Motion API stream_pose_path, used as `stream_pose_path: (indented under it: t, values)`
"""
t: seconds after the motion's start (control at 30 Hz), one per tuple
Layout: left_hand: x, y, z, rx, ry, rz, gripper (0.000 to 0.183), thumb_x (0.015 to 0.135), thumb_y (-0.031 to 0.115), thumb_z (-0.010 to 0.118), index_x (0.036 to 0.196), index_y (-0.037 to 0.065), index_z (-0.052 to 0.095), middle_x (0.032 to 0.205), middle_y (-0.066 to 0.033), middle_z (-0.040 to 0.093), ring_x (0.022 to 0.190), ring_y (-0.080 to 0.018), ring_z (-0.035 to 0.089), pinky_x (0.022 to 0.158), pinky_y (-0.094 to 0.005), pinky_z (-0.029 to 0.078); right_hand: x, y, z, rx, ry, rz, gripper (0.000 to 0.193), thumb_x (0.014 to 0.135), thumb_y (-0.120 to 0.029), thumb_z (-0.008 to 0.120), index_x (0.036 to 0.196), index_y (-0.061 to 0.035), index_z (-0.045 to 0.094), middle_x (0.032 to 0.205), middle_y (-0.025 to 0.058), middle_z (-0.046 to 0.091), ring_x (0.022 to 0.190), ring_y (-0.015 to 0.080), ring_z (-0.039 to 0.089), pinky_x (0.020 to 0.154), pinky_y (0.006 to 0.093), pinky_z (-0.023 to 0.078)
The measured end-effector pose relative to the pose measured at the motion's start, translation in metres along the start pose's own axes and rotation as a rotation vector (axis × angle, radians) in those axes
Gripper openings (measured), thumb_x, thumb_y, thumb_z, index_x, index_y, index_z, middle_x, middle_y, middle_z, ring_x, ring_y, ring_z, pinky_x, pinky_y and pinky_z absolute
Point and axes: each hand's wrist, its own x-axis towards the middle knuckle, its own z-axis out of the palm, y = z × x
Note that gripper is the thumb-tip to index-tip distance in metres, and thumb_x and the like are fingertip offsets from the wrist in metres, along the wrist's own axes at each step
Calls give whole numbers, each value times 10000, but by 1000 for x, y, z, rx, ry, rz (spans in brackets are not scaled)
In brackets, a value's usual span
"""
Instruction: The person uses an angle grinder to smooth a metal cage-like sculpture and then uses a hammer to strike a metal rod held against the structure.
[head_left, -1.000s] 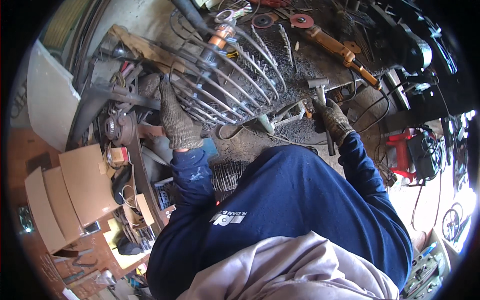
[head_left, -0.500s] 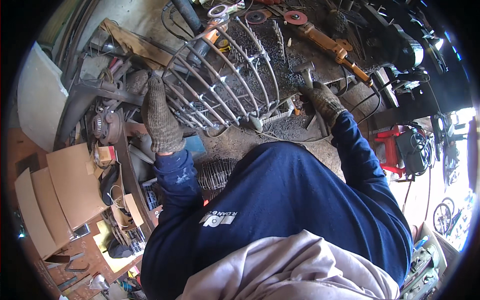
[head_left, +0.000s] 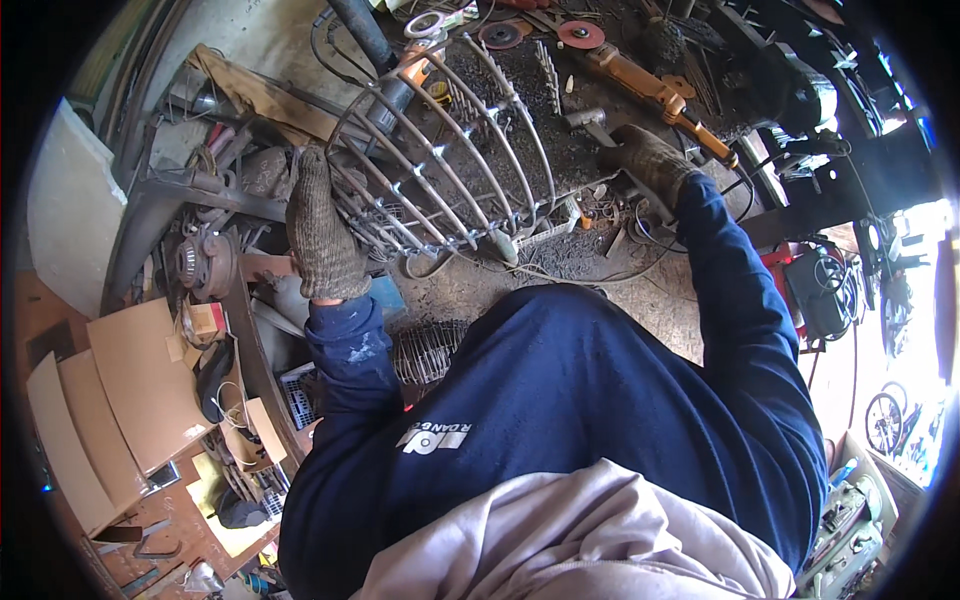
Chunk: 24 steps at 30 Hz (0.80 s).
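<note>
A cage of curved, welded metal rods (head_left: 437, 152) stands tilted on the dirty work surface in front of me. My left hand (head_left: 323, 230), in a knitted work glove, is closed around the left side of the cage's rim; its fingertips are partly hidden. To the right of the cage, my gloved right hand (head_left: 650, 163) grips the handle of a hammer (head_left: 585, 118). The hammer's head points toward the cage and is clear of its rods. Most of the handle is covered by the glove.
An orange angle grinder (head_left: 640, 85) lies at the far right, near a red disc (head_left: 581, 34). Behind the cage are another orange power tool (head_left: 412, 75) and a tape measure (head_left: 440, 93). Cardboard (head_left: 145, 380) sits at left. A cable (head_left: 640, 275) crosses the near side.
My right hand has moved right and slightly away from me with the hammer, whose head has turned and shifted left. My left hand keeps its hold on the cage, which barely moves.
</note>
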Motion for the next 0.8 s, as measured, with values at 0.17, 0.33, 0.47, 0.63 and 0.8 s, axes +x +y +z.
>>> stream_pose_path:
  t: [0.17, 0.33, 0.47, 0.63, 0.8]
  values:
    - [-3, -1, -7, 433, -73, 316, 374, 1000, 61, 488, 1363, 31, 572, 1274, -208, 642, 1151, -333, 642, 984, -415, 506, -2, 16, -17, -521, 170, -136, 463, 859, -416, 726, 1121, -36, 683, 957, 148, 702, 847, 288, 695, 742, 403, 537]
    - [-4, 61, 16, -142, 162, -419, 309, 987, 97, 549, 1273, 28, 642, 1180, -202, 683, 1076, -310, 672, 936, -403, 517, -10, 28, -2, -564, 270, -183, 416, 888, -433, 664, 1095, -73, 701, 1036, 188, 704, 1000, 369, 673, 845, 461, 510]
    - [-10, 27, 4, 308, -68, 358, 254, 981, 182, 605, 1144, 21, 713, 1059, -172, 722, 981, -273, 690, 871, -366, 523, -6, 31, 2, -543, 296, -156, 358, 898, -357, 667, 1157, -112, 688, 1039, 181, 715, 1009, 371, 677, 864, 464, 512]
    - [-12, 41, 15, 155, -89, 202, 232, 959, 187, 648, 1095, 18, 731, 995, -147, 734, 924, -234, 699, 822, -333, 530, -5, 34, 0, -526, 271, -195, 391, 898, -378, 664, 1163, -92, 681, 1047, 190, 713, 1020, 379, 671, 871, 463, 510]
    - [-8, 31, 12, 270, -121, 425, 223, 939, 172, 679, 1086, 13, 733, 969, -134, 739, 912, -216, 703, 816, -333, 538, -8, 30, 1, -454, 254, -155, 407, 903, -388, 667, 1176, -87, 680, 1085, 194, 708, 1042, 380, 666, 882, 454, 509]
